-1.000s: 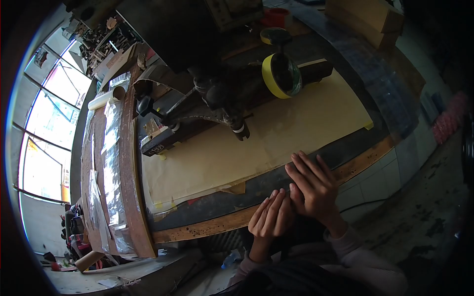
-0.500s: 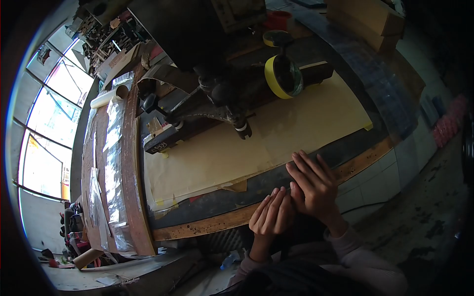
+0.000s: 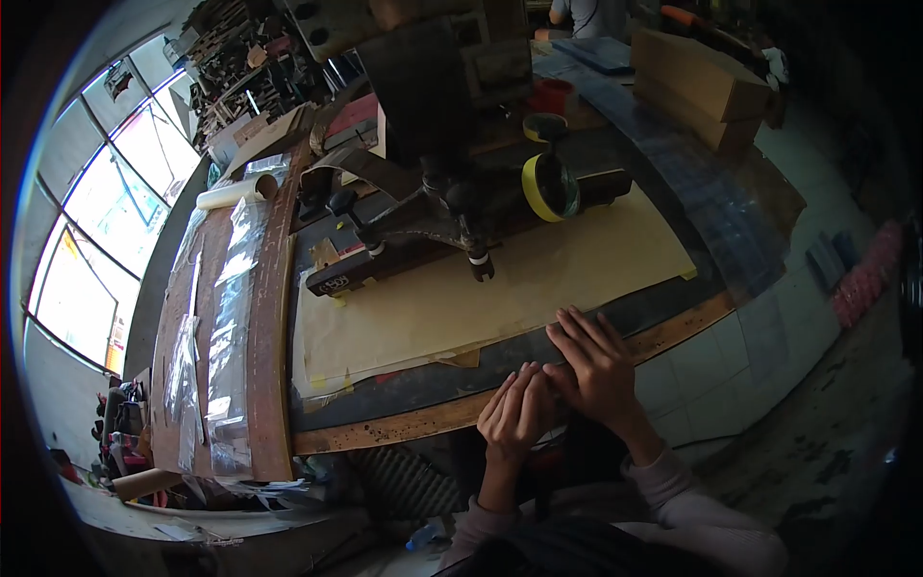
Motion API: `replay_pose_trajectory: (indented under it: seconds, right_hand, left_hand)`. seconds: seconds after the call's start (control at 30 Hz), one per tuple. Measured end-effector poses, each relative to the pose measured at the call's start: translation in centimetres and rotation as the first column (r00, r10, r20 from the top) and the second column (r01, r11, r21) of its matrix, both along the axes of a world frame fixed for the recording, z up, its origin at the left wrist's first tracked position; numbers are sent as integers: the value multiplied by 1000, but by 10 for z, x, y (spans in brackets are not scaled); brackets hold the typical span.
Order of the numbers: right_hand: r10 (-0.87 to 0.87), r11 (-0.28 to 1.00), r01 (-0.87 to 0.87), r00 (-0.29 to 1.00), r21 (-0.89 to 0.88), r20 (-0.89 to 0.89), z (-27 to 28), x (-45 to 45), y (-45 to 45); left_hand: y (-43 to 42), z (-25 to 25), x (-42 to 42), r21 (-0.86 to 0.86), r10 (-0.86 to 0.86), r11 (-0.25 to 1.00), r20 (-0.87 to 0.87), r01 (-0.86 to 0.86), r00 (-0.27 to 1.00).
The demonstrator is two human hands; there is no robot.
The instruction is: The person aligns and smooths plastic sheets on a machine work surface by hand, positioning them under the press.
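My left hand [image 3: 516, 415] is at the front edge of the table, its fingers bent and held together; whatever they may hold is hidden. Just right of it my right hand [image 3: 596, 373] is raised over the wooden edge [image 3: 413, 421], fingers stretched out and slightly apart, its thumb close to my left hand. Beyond both hands a long tan sheet [image 3: 433, 322] lies on the dark table surface [image 3: 423, 381]. A dark machine arm with a white-banded tip [image 3: 479, 258] stands over the sheet.
Yellow-edged tape roll [image 3: 548, 188] on the machine; cardboard boxes [image 3: 697, 82] at the back right; cardboard tube [image 3: 236, 192] on the brown side board [image 3: 269, 356]; red container [image 3: 550, 94] behind; pink bundle [image 3: 868, 274] at far right. Part of another person [image 3: 586, 17] shows at the top.
The view has tilted upward, so more of the background shows, including another person. Both hands keep nearly the same pose at the table edge.
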State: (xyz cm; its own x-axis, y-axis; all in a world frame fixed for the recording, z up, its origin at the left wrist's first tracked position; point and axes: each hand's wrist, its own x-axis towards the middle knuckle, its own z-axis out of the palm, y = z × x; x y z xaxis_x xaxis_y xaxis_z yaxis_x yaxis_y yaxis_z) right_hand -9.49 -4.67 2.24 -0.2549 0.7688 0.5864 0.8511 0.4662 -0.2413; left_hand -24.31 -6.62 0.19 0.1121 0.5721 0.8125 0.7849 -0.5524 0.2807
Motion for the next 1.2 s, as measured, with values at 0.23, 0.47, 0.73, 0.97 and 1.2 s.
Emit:
replay_pose_trajectory:
  seconds: [0.23,0.47,0.73,0.97,1.2]
  right_hand:
    - [141,977,-116,981,-178,130,11,11,-9]
    - [296,917,-222,935,-330,194,26,29,-7]
    - [220,928,-239,971,-285,-96,54,30,-3]
    - [239,855,-253,967,-453,-89,87,43,-31]
    - [528,804,-448,840,-390,124,83,39,-67]
  left_hand:
    - [-2,1,-1,14,36,999,149,-38,988]
    - [-5,3,-1,-15,34,999,165,-32,986]
    - [-4,3,-2,-82,73,995,193,-58,979]
    - [-2,4,-2,-133,76,990,203,-49,976]
    - [-7,24,-4,-192,-68,979,-28,62,997]
